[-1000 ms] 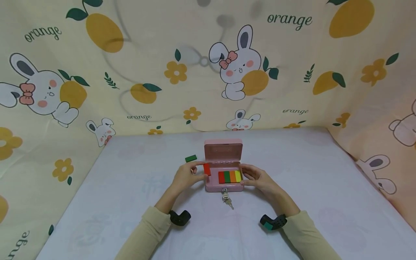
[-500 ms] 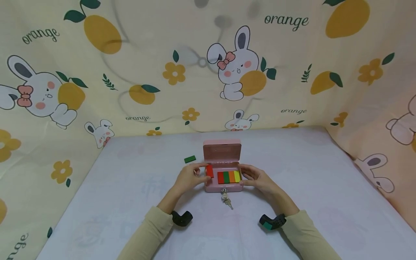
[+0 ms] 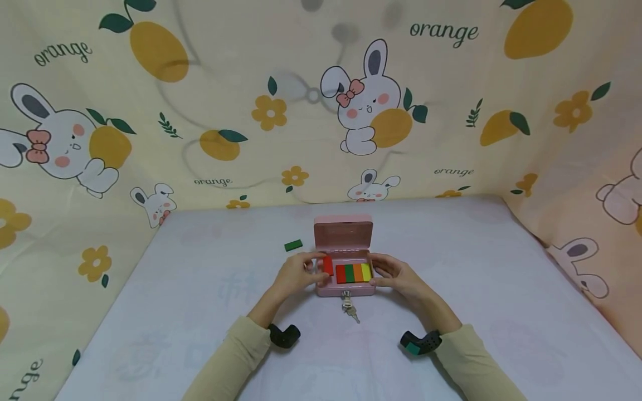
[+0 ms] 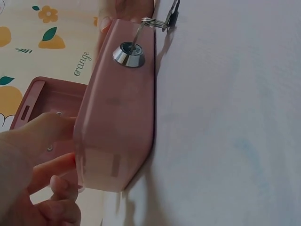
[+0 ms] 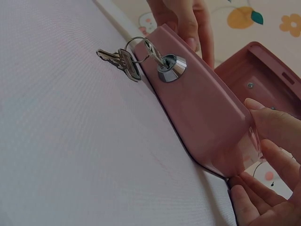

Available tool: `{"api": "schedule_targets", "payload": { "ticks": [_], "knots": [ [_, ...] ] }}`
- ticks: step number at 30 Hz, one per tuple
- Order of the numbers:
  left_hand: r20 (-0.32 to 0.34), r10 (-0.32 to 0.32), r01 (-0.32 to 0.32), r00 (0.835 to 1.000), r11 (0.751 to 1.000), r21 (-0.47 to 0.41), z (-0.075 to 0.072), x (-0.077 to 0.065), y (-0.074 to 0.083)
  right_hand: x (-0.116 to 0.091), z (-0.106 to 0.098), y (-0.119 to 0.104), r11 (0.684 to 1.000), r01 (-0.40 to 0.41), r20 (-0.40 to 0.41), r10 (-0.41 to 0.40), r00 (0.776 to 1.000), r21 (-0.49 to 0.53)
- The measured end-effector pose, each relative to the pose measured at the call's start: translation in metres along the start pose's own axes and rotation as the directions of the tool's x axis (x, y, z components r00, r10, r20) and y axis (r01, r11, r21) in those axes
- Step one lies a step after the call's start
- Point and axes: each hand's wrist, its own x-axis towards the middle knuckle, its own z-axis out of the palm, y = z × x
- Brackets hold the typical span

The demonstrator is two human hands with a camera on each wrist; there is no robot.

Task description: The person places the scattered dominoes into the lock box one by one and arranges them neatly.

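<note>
A pink metal cash box (image 3: 346,291) stands with its lid (image 3: 343,235) raised. Inside its right part lies a row of blocks: red (image 3: 340,274), green (image 3: 349,273), orange (image 3: 358,273) and yellow (image 3: 366,272). Between thumb and fingers my left hand (image 3: 293,277) pinches another red block (image 3: 328,265), over the box's left part. In the left wrist view that block is mostly hidden by the box wall. My right hand (image 5: 270,188) holds the box's right end, thumb near the front corner and fingers along the side.
Keys (image 5: 120,62) hang on a ring from the lock (image 5: 172,68) at the box's front. Behind the left hand, a loose green block (image 3: 293,245) lies on the white tabletop (image 3: 200,312). A printed cloth (image 3: 225,100) rises behind the table.
My left hand has moved right, carrying the red block from the box's left rim to just inside it. The right hand and the box stay in place.
</note>
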Motion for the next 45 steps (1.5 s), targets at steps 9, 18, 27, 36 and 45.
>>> {"api": "schedule_targets", "payload": {
  "ticks": [9,18,27,36,45],
  "knots": [
    [0.039,0.005,-0.005,0.999,1.000,0.010,0.002,0.002,-0.001,-0.001,0.000,-0.001,1.000,0.009,-0.001,-0.009,1.000,-0.018],
    [0.060,-0.005,0.002,0.998,0.999,0.037,0.005,0.005,-0.004,0.001,0.000,-0.001,1.000,0.013,0.008,-0.013,1.000,-0.001],
    [0.102,-0.038,0.032,0.994,0.998,0.061,0.008,0.007,-0.003,0.001,-0.001,0.000,1.000,0.027,0.014,-0.027,1.000,-0.001],
    [0.110,-0.055,0.045,0.992,0.995,0.093,0.007,0.009,0.001,0.001,-0.002,0.000,1.000,0.018,0.016,-0.018,1.000,-0.009],
    [0.129,-0.093,0.074,0.987,0.986,0.146,0.009,0.011,0.003,-0.001,-0.002,-0.002,0.999,0.045,0.032,-0.045,0.998,-0.001]
  ]
}}
